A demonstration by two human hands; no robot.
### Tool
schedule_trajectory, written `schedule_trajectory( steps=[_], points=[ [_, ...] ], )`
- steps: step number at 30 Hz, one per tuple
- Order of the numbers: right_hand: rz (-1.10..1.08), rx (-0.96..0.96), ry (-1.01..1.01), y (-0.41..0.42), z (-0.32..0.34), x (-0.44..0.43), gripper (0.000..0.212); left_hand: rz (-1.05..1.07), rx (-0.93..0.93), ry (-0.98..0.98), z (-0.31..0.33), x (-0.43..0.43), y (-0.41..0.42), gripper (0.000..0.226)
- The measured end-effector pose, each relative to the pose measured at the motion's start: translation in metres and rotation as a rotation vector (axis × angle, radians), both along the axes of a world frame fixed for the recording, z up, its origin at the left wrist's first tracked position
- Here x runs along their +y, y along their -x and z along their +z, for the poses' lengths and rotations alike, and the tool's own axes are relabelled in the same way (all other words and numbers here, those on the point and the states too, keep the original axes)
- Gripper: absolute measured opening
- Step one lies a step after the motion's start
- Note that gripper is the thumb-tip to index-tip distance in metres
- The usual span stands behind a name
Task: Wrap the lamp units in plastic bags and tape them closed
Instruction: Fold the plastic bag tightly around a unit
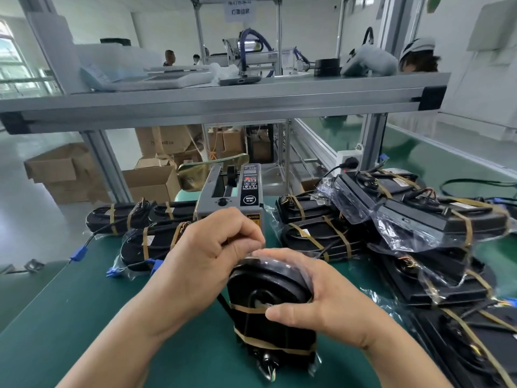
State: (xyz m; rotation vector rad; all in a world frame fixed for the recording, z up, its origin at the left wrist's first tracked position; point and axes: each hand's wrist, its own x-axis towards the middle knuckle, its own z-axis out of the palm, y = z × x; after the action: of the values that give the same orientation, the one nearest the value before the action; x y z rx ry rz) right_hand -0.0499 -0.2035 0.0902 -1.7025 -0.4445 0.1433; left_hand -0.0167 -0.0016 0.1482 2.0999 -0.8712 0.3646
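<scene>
Two bare hands hold a bagged black lamp unit [265,292] upright on a green surface [84,303].

The right hand [319,295] grips the unit's upper side, its fingers wrapped over the top and the thumb on a tape band. The left hand [212,247] has its fingers curled, pinching the plastic bag [300,260] at the unit's top edge. A tape dispenser [232,197] stands just behind, with more lamp units [419,219] piled on either side.
</scene>
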Motion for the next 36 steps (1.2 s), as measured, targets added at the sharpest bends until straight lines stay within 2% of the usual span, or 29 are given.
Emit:
schedule_trajectory(
  steps=[4,7,8,10,14,18,20,26,31,36],
  points=[
    [0.028,0.019,-0.022,0.000,0.005,-0.004,0.065,-0.038,0.172,0.068,-0.002,-0.002,-0.002,0.027],
    [0.015,0.027,-0.039,-0.002,0.004,-0.006,0.065,-0.189,0.290,-0.083,0.004,0.002,-0.011,0.017],
    [0.012,0.028,-0.045,-0.002,0.004,-0.006,0.064,-0.219,0.321,-0.125,0.004,0.004,-0.014,0.021],
    [0.006,0.030,-0.058,-0.001,0.004,-0.006,0.062,-0.238,0.371,-0.094,0.004,0.002,-0.017,0.024],
    [0.065,0.063,-0.114,-0.001,0.004,-0.003,0.059,-0.267,0.357,0.021,0.002,-0.003,-0.016,0.021],
    [0.053,0.070,-0.117,0.000,0.004,-0.001,0.060,-0.206,0.235,0.024,0.001,-0.009,-0.015,0.007],
    [0.064,0.063,-0.103,0.001,0.004,-0.001,0.060,-0.177,0.208,0.036,0.000,-0.012,-0.013,0.008],
    [0.050,0.065,-0.056,0.000,0.007,-0.002,0.052,-0.125,0.234,0.119,-0.006,-0.015,-0.014,0.008],
    [0.059,0.084,-0.063,-0.001,0.010,-0.001,0.055,-0.194,0.336,0.117,-0.002,-0.013,-0.019,0.017],
    [0.054,0.091,-0.061,-0.003,0.006,-0.004,0.059,-0.318,0.502,-0.013,0.013,-0.002,-0.030,0.023]
  ],
)
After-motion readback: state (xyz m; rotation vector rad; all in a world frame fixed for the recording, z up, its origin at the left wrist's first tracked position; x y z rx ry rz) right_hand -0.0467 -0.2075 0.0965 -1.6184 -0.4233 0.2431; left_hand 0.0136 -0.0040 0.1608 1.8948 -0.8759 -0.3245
